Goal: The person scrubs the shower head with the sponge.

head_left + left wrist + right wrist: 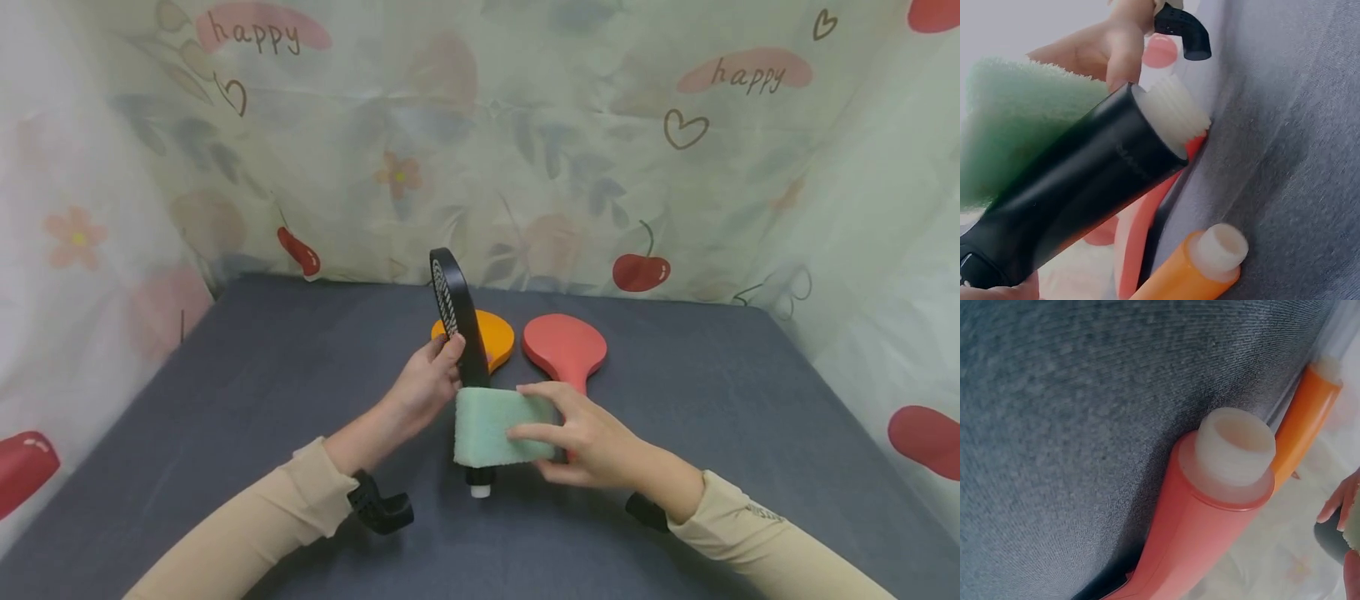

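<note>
My left hand (423,387) grips a black handheld shower head (469,342) near its neck, raised and tilted, its nozzle face turned to the left. A pale green sponge (487,429) is in my right hand (588,437), held between the spread fingers and thumb. The sponge lies against the black handle and hides part of it. In the left wrist view, a white threaded end (1175,115) sticks out of the black handle, and the sponge (1029,119) touches the handle's side.
An orange shower head (497,337) and a red shower head (564,342) lie on the dark grey tabletop (300,350) behind my hands, partly hidden. White threaded ends show on both in the right wrist view. Patterned curtains (465,150) surround the table's back and sides.
</note>
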The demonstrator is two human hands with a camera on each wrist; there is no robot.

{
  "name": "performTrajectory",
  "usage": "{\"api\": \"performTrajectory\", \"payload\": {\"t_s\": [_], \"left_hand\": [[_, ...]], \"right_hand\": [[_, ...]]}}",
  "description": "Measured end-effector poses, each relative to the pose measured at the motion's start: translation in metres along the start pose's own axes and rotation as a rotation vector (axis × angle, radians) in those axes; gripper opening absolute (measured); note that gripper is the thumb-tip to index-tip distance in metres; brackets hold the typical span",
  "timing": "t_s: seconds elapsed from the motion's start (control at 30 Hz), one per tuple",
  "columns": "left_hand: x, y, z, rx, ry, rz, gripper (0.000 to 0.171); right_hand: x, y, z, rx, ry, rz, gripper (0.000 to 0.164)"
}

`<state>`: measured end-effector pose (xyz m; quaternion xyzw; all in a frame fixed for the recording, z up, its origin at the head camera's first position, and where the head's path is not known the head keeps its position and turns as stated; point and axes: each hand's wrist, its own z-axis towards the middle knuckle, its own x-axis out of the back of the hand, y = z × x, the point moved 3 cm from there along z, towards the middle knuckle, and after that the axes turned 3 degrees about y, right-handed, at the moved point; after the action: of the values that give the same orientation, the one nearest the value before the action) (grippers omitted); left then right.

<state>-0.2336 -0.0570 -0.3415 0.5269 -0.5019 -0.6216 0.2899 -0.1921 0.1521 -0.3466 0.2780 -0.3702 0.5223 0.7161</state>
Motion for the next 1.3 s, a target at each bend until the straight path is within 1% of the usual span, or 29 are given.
{"api": "performTrajectory", "payload": {"t_s": [0.07,0.1,0.13,0.23,0.3,0.4,0.5,0.57,0.63,0.77,0.83,0.9,0.97,1.07,1.17,1.23,1.3], "left_hand": [[0.000,-0.002,0.000,0.018,0.027,0.059,0.076],[-0.001,-0.003,0.000,0.023,0.036,0.089,0.076],[-0.001,-0.005,0.000,0.030,0.046,0.108,0.076],[-0.002,-0.006,0.000,0.026,0.046,0.134,0.064],[-0.002,-0.006,0.000,0.017,0.030,0.115,0.061],[-0.003,-0.006,-0.001,-0.006,-0.012,0.079,0.061],[-0.002,-0.007,-0.002,-0.022,-0.041,0.043,0.063],[-0.002,-0.009,-0.001,-0.029,-0.043,0.039,0.062],[-0.001,-0.011,-0.001,-0.021,-0.030,0.046,0.060],[-0.001,-0.013,0.000,-0.015,-0.012,0.059,0.054],[-0.003,-0.012,-0.001,-0.025,-0.006,0.047,0.051],[-0.003,-0.011,-0.001,-0.036,0.025,0.045,0.046],[-0.002,-0.011,-0.001,-0.039,0.076,0.044,0.034],[-0.001,-0.010,-0.001,-0.028,0.135,0.070,0.020],[0.001,-0.010,0.000,-0.028,0.149,0.064,0.016],[0.002,-0.009,0.000,-0.039,0.146,0.048,0.026],[0.003,-0.008,0.000,-0.046,0.142,0.006,0.037]], "right_hand": [[0.000,0.000,0.000,0.007,0.002,0.004,0.038],[0.000,-0.001,0.001,0.009,0.003,0.006,0.038],[-0.001,-0.001,0.001,0.011,0.003,0.008,0.037],[0.000,-0.001,0.001,0.010,0.002,0.002,0.038],[0.000,-0.001,0.001,0.010,0.000,-0.007,0.040],[0.001,0.000,0.000,0.018,0.001,-0.030,0.042],[0.002,0.001,-0.001,0.034,0.019,-0.055,0.035],[0.003,0.003,-0.001,0.034,0.040,-0.071,0.032],[0.006,0.005,0.000,0.020,0.072,-0.089,0.032],[0.012,0.012,0.004,-0.068,0.139,-0.143,0.034],[0.015,0.015,0.007,-0.112,0.172,-0.162,0.034],[0.016,0.017,0.008,-0.144,0.190,-0.170,0.034],[0.017,0.017,0.009,-0.152,0.197,-0.166,0.034],[0.016,0.013,0.009,-0.116,0.181,-0.150,0.035],[0.013,0.006,0.007,-0.041,0.143,-0.119,0.035],[0.009,-0.001,0.005,0.013,0.105,-0.094,0.034],[0.004,-0.008,0.002,0.069,0.072,-0.065,0.038]]}}
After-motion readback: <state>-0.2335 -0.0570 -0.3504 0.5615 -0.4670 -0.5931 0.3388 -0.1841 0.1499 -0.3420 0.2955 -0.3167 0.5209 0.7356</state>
